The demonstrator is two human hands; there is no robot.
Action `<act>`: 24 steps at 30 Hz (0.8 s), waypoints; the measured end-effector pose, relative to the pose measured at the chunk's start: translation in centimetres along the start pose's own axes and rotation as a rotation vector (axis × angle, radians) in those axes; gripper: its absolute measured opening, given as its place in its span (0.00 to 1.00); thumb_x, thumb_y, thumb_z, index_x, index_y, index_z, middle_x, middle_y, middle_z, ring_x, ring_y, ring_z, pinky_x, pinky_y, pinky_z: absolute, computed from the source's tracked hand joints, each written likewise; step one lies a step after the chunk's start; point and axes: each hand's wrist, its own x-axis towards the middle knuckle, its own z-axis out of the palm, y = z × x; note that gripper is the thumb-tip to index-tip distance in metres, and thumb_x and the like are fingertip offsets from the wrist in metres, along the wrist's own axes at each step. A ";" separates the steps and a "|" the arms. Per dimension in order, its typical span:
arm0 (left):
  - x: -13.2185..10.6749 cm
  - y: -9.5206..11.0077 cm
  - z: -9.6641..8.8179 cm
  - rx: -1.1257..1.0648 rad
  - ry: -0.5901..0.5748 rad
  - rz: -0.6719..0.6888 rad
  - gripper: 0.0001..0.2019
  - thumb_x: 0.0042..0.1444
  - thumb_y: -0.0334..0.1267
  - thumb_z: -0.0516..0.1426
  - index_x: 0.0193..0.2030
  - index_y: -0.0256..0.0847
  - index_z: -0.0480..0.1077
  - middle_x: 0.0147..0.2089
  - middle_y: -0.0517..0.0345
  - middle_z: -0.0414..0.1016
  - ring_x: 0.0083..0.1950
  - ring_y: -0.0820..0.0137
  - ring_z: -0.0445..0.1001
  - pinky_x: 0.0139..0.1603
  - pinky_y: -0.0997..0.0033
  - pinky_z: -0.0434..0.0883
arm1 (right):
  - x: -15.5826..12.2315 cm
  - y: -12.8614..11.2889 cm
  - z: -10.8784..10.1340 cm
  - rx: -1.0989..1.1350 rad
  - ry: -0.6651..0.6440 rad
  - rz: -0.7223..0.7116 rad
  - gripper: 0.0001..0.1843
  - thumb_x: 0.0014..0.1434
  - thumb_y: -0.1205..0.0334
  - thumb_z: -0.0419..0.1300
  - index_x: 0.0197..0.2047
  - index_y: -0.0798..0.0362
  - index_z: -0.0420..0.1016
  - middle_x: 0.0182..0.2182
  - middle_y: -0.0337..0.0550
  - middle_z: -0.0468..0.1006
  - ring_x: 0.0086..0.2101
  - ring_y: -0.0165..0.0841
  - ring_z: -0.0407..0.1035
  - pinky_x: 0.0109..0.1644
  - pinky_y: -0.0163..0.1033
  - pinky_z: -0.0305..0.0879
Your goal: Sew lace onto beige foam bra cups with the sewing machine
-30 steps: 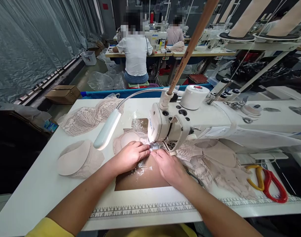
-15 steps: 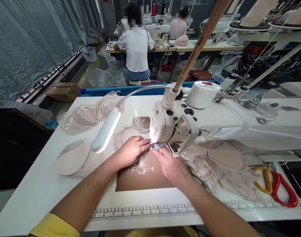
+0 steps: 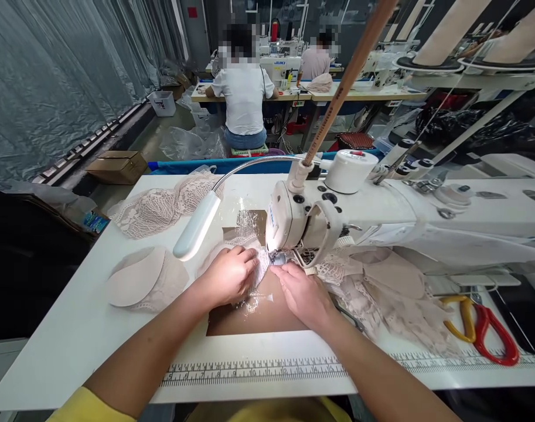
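Note:
My left hand (image 3: 229,275) lies curled on a pale lace bra piece (image 3: 258,266) just left of the needle of the white sewing machine (image 3: 311,220). Its fingers press the lace down on the table. My right hand (image 3: 302,293) rests on the right of the same piece, fingertips pinching its edge at the presser foot (image 3: 278,258). The lace runs under the machine head to a heap of lace cups (image 3: 381,290) on the right. A brown plate (image 3: 254,313) lies under both hands.
A gooseneck lamp (image 3: 197,225) hangs over the table's left. Foam cups (image 3: 137,284) and a lace bundle (image 3: 159,205) lie at left. Red and yellow scissors (image 3: 482,328) lie at right. A ruler strip (image 3: 258,369) runs along the front edge. Two people sit at machines behind.
My left hand has slid a little back toward me and left, drawing the lace with it. My right hand stays at the presser foot. The camera view shifted slightly.

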 end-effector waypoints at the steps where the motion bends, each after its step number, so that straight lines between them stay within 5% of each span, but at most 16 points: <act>1: -0.2 0.2 -0.1 -0.022 -0.017 0.004 0.14 0.60 0.33 0.51 0.49 0.35 0.72 0.53 0.46 0.72 0.47 0.59 0.70 0.46 0.60 0.70 | 0.0 0.0 0.0 0.004 0.008 -0.022 0.20 0.61 0.72 0.50 0.52 0.51 0.74 0.36 0.44 0.77 0.32 0.33 0.68 0.34 0.36 0.61; 6: -0.2 0.7 0.0 -0.168 -0.019 0.008 0.12 0.62 0.33 0.50 0.46 0.37 0.73 0.48 0.49 0.74 0.45 0.64 0.73 0.44 0.68 0.72 | -0.2 0.1 0.0 -0.006 0.038 -0.073 0.19 0.61 0.72 0.51 0.51 0.53 0.75 0.35 0.44 0.77 0.33 0.33 0.68 0.34 0.36 0.61; 24: 0.4 1.7 1.7 -0.054 0.056 0.050 0.18 0.65 0.37 0.47 0.56 0.33 0.69 0.58 0.46 0.70 0.48 0.59 0.68 0.47 0.58 0.69 | -0.3 0.1 0.3 0.025 0.077 -0.070 0.16 0.60 0.71 0.52 0.48 0.53 0.77 0.32 0.42 0.77 0.30 0.32 0.67 0.33 0.35 0.61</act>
